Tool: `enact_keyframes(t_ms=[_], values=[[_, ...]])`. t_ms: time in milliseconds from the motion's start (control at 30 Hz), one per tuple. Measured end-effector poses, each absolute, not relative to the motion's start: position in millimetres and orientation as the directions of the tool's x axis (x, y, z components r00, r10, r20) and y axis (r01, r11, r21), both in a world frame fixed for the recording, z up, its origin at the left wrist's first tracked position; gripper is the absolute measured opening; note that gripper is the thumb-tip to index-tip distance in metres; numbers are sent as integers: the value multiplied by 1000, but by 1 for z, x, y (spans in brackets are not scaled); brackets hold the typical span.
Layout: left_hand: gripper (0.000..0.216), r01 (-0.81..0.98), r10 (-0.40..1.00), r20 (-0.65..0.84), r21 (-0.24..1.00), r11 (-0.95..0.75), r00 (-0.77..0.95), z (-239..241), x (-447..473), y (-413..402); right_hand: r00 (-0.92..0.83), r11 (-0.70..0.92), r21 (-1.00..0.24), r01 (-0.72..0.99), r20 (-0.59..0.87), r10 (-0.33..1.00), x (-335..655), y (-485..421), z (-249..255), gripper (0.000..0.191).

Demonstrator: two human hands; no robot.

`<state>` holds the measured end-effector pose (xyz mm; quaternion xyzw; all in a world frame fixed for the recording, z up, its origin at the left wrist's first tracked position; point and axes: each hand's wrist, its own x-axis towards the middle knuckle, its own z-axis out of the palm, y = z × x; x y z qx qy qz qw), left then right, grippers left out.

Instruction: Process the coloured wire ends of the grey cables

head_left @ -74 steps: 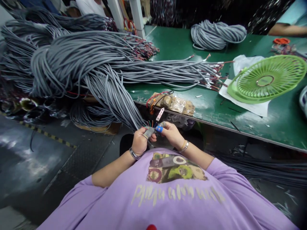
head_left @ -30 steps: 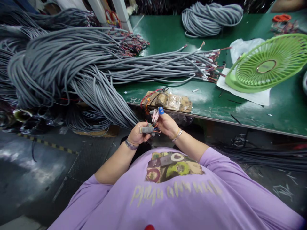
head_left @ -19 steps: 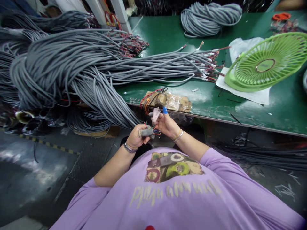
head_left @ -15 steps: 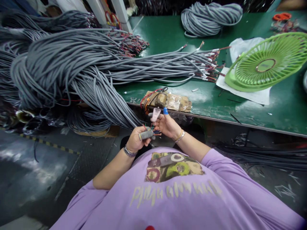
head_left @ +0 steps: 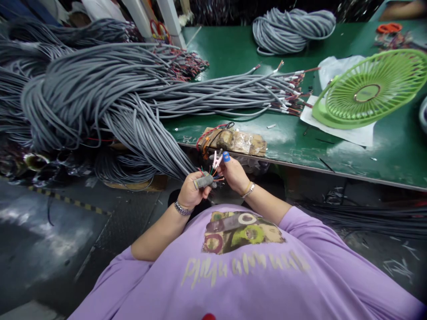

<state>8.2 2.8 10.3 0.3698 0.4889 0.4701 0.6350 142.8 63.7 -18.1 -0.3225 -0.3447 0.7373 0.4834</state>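
My left hand is closed round the end of a grey cable, its thumb wrapped in grey tape. Thin coloured wires fan out of that cable end between my hands. My right hand pinches a small pink clip just above the wires; its forefinger wears a blue cap. Both hands hover in front of the bench edge, below a taped brown block with red and black leads.
A big heap of grey cables spills off the green bench at the left. A cable bundle with stripped ends lies across it, a coil at the back, a green fan grille at the right.
My right hand rose from the cable end, took up the pink clip near the taped block and now lowers it onto the coloured wires. The left hand kept its hold.
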Motion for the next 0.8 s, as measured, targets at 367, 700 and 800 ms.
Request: enact_keyframes(t_ms=[367, 700, 800], values=[[30, -205, 954, -291, 931, 301, 77, 4, 10, 7, -412, -488, -635, -599, -277, 868, 137, 69, -8, 50], [33, -185, 966, -257, 949, 256, 23, 12, 14, -13, -577, -629, -561, -539, -299, 760, 149, 66, -2, 53], [33, -209, 978, -203, 959, 189, -46, 15, 18, -15, -546, -569, -608, -554, -250, 799, 151, 65, -3, 42]])
